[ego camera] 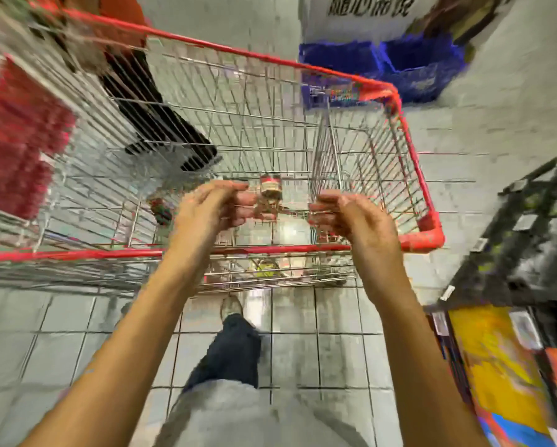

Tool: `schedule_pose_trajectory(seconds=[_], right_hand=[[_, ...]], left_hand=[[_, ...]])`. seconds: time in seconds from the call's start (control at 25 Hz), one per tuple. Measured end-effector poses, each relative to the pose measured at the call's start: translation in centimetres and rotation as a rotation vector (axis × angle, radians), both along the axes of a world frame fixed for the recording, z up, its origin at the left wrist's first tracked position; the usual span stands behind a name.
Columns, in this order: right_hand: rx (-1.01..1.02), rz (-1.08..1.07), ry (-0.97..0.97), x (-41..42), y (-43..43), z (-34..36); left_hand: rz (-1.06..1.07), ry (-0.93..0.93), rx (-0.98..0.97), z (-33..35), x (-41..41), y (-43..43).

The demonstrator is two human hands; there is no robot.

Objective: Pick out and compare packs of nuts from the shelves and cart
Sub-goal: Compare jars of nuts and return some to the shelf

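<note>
a wire shopping cart (pixel 409 146) with a red rim stands on the tiled floor, seen from above. inside it, near the handle end, a small pack of nuts (pixel 270 188) with a red band at the top and a pale label stands roughly upright on the cart's bottom grid; blur hides its print. a second small, reddish-green pack (pixel 161 209) lies to its left, too smeared to read.

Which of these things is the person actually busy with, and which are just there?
Part of the job:
- shopping cart
- small pack low in the cart
- left hand and right hand, both empty, reaching in

Just there:
- blue bins
- red goods, blurred
- dark shelf
- another shopper's legs
</note>
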State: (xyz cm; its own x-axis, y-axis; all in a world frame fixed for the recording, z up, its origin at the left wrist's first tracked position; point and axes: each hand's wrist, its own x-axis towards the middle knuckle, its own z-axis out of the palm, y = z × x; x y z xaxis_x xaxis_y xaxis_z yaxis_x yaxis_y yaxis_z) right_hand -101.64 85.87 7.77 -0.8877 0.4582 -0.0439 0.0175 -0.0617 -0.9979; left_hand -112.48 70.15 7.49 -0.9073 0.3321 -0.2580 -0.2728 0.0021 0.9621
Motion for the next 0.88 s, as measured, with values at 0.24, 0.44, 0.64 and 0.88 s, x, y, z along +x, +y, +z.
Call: schedule_pose_trajectory(seconds=[0.24, 0.44, 0.64, 0.88], right_hand=[[-0.174, 0.036, -0.278, -18.6, -1.6, -5.7], [0.09, 0.058, -0.796, -29.1, 2.7, -18.5], [0.566, 0.275, -0.943, -34.0, 5.9, -33.5], [0.708, 0.263, -0.808, -33.2, 6.0, -45.9]], left_hand=[[-0.06, -0.187, -0.22, -4.9, -19.2, -5.7], [-0.139, -0.531, -0.37, -16.7, -27.5, -2.3], [-0.014, -0.979, -0.201, -32.7, -25.8, 4.4], [0.357, -1.094, 0.14, -45.6, -22.3, 13.1]])
